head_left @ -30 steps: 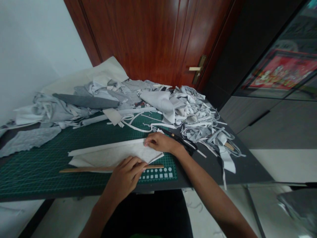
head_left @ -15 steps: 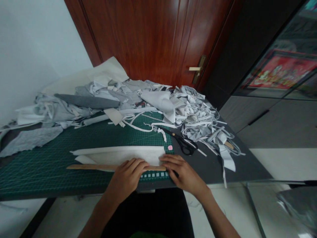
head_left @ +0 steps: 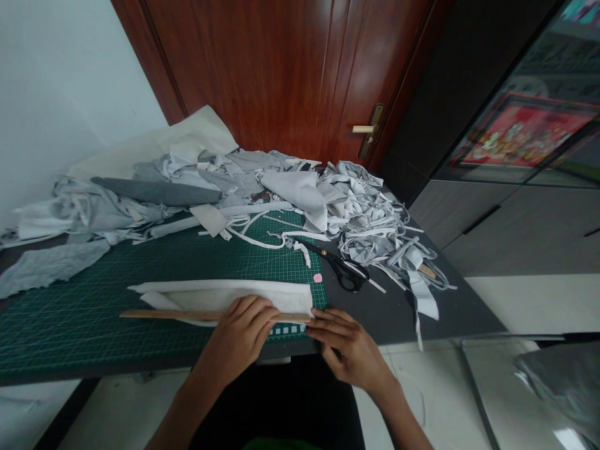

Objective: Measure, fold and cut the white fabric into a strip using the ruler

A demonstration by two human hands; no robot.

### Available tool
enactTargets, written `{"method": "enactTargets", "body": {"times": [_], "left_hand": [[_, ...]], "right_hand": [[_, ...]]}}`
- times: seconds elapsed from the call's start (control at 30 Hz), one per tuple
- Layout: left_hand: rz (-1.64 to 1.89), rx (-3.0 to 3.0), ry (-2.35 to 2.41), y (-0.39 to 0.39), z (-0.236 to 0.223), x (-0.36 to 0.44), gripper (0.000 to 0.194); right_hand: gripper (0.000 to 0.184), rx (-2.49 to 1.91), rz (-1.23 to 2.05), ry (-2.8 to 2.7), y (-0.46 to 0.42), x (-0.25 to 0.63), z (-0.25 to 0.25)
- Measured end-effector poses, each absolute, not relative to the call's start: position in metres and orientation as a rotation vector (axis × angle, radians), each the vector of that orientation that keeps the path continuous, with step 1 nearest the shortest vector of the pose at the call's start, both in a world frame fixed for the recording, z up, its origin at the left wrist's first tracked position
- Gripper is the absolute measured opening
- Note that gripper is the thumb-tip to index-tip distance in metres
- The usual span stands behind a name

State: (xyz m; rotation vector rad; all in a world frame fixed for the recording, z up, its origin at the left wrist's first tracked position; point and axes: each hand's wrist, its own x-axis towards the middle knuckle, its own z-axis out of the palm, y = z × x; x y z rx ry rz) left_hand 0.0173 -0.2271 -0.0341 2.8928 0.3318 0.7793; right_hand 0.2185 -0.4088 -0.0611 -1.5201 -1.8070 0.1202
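A folded piece of white fabric (head_left: pixel 276 292) lies along the front of a green cutting mat (head_left: pixel 225 257). Across its near edge runs a thin wooden strip (head_left: pixel 182 315), sticking out past the fabric on the left. My left hand (head_left: pixel 246 328) is closed over the strip with bent fingers, pressing it on the fabric; the thumb is partly hidden. At the strip's right end my right hand (head_left: pixel 344 340) has its fingers stretched out, tips touching the end of the strip and the fabric's corner, thumb apart below.
Black scissors (head_left: pixel 344 269) lie right of the mat, near a small pink piece (head_left: pixel 317 278). Grey and white fabric scraps (head_left: pixel 360 194) are heaped along the back of the table (head_left: pixel 389 319). Behind stands a brown door (head_left: pixel 262 75); a cabinet (head_left: pixel 487 231) is at the right.
My right hand has drawn back from the fabric's top toward the near right corner, at the strip's end. My left hand keeps its place on the strip. The view has shifted slightly.
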Motion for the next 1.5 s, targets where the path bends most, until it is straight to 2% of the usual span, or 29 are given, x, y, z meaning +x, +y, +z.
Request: {"method": "enactTargets", "body": {"times": [0.67,0.97,1.5], "left_hand": [[0.709,2.725,0.28,-0.227,-0.047,-0.002,0.024],[0.786,2.72,0.288,-0.237,-0.054,-0.006,0.036],[1.126,2.769,0.612,-0.279,-0.074,-0.004,0.036]], "right_hand": [[0.036,-1.544,0.089,-1.617,-0.406,0.218,-0.061],[0.034,-1.542,0.043,-1.635,-0.405,0.216,-0.06],[0.029,-1.556,-0.004,-1.641,-0.407,0.216,-0.062]]}}
